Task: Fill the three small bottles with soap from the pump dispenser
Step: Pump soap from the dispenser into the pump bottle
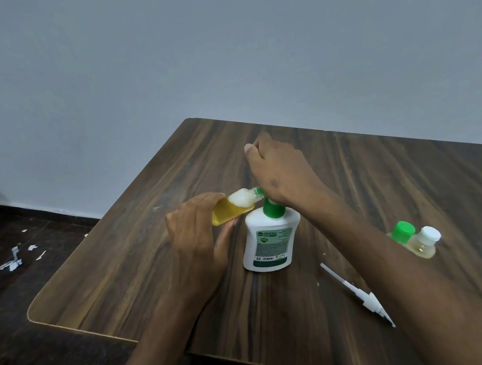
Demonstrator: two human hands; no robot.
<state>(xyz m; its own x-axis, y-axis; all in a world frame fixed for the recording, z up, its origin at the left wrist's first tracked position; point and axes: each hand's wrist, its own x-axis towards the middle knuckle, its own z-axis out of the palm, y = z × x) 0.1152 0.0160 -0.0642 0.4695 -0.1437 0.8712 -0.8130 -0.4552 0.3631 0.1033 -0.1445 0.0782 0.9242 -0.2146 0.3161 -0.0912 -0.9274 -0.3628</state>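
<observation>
Soap dispenser [270, 239]: white body with a green collar and a green-and-white label, upright near the middle of the dark wood-grain bench [382, 172].

Left hand [198, 241] grips a small clear bottle [234, 210] by its base end, fingers curled round it. This bottle lies nearly horizontal, its open neck pointing right and meeting the green nozzle at the dispenser's top. Yellow liquid fills the lower, hand-side part; the neck-side part looks white and cloudy.

Right hand [283, 171] sits over the dispenser's pump head, heel of the palm down on the green top, fingers loosely curled and holding nothing visible. Cannot tell from this view how far the pump is pressed. The right forearm crosses the bench from the lower right.

Two other small bottles stand together on the bench to the right of the dispenser, just beyond the forearm and touching or nearly touching each other: one with a green cap [402, 231], partly hidden by the arm, and one with a white cap [424, 244], pale yellowish liquid showing inside it.

White pump tube [359, 293], loose, lies flat on the bench near its front edge, between the dispenser and the right forearm.

Scraps of white paper [14, 262] on the dark floor to the left of the bench.
</observation>
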